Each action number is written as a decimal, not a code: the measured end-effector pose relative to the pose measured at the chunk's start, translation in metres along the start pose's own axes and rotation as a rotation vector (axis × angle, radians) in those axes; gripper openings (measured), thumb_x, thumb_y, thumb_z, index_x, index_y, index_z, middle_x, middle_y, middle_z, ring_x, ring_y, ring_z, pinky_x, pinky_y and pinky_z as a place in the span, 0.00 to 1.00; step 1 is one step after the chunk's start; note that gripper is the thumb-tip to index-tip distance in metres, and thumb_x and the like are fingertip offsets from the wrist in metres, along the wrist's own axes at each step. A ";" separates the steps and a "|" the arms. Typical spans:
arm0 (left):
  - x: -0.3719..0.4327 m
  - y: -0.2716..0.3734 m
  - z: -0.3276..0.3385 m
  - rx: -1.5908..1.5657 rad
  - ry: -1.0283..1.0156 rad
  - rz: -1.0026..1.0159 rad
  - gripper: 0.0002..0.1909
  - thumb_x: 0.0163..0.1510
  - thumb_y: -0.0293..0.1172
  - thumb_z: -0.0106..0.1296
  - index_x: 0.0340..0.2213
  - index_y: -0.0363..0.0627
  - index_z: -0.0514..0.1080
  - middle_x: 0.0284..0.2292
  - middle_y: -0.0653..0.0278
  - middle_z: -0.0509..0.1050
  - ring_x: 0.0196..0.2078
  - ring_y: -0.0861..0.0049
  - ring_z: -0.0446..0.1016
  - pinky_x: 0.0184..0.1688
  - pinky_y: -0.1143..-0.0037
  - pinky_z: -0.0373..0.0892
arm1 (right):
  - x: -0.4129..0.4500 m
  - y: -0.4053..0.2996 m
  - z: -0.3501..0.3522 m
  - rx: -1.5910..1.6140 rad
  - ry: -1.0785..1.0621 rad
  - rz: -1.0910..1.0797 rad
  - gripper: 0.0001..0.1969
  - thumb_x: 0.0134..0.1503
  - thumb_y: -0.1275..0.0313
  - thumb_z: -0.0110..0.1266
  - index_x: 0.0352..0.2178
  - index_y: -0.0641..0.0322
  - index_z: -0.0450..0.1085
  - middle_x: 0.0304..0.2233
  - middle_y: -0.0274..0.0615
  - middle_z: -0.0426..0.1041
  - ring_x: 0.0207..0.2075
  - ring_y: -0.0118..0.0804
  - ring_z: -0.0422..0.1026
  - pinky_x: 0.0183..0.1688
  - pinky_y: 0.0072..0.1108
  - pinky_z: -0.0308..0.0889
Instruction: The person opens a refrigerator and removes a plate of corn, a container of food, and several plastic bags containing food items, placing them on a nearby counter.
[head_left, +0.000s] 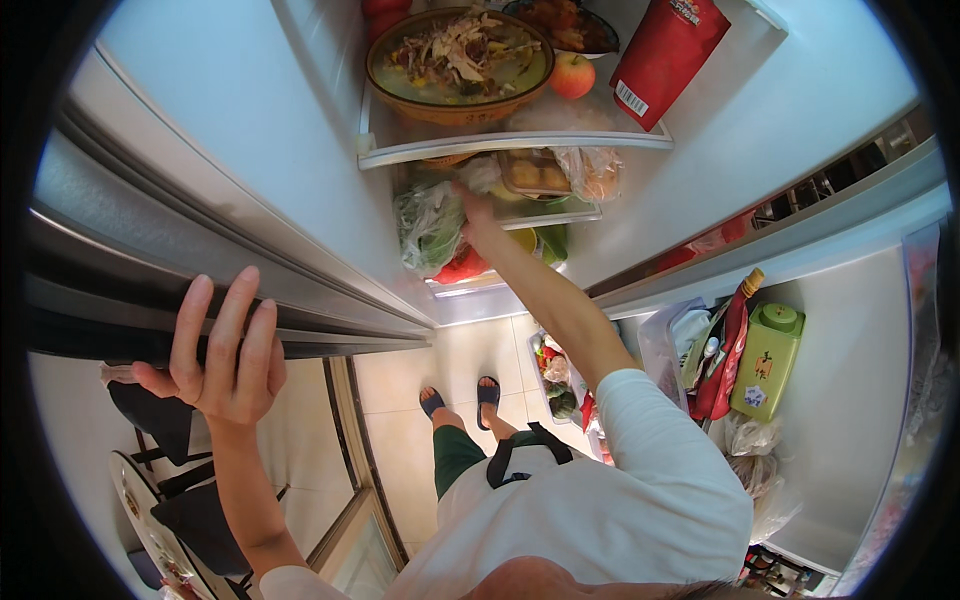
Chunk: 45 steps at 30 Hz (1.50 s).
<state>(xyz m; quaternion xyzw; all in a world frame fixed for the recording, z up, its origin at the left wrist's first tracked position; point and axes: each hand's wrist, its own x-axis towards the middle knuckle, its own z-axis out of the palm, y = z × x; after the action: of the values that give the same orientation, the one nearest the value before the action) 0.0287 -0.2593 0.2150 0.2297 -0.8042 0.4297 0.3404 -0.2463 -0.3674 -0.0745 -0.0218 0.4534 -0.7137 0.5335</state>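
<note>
My right hand (475, 214) reaches into the open refrigerator and grips the right side of a clear plastic bag of green vegetables (431, 229). Its fingertips are partly hidden by the bag, which overlaps the left front of the lower glass shelf (551, 220). Right behind that hand lie a clear box of round yellowish food (534, 176) and another plastic bag (592, 171). A red bag (461, 266) shows below the greens. My left hand (225, 352), fingers spread and holding nothing, is against the dark edge of the refrigerator's left side (112, 330).
On the upper shelf (517, 142) stand a large bowl of soup with meat (461, 64), an apple (573, 75) and a red pouch (670, 64). The open right door (847, 322) carries a green tin (769, 364). A vegetable-filled container (555, 371) sits low beside my legs.
</note>
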 end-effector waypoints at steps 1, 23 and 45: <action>-0.001 0.000 0.000 -0.001 0.001 -0.001 0.11 0.50 0.32 0.37 0.19 0.56 0.69 0.29 0.75 0.73 0.41 0.76 0.67 0.55 0.67 0.27 | -0.009 0.003 -0.005 0.088 0.000 0.096 0.19 0.44 0.69 0.52 0.38 0.64 0.60 0.36 0.42 0.65 0.36 0.41 0.66 0.39 0.32 0.64; -0.008 -0.003 0.000 0.058 -0.051 0.014 0.17 0.54 0.38 0.31 0.19 0.59 0.69 0.28 0.76 0.74 0.42 0.80 0.66 0.56 0.71 0.25 | -0.005 0.015 -0.015 -0.626 0.187 0.002 0.16 0.49 0.63 0.43 0.34 0.67 0.61 0.23 0.41 0.67 0.30 0.38 0.67 0.28 0.24 0.64; 0.008 -0.030 -0.005 -0.131 -0.303 0.450 0.09 0.47 0.16 0.35 0.29 0.29 0.67 0.28 0.51 0.72 0.30 0.65 0.73 0.29 0.79 0.71 | -0.016 0.046 -0.054 -0.720 0.012 -0.648 0.17 0.44 0.83 0.42 0.38 0.67 0.54 0.26 0.43 0.63 0.20 0.29 0.65 0.18 0.15 0.60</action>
<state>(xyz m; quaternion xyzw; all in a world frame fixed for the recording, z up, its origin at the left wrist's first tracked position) 0.0452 -0.2714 0.2386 0.0844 -0.9027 0.4025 0.1265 -0.2333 -0.3216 -0.1300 -0.3410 0.6446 -0.6409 0.2398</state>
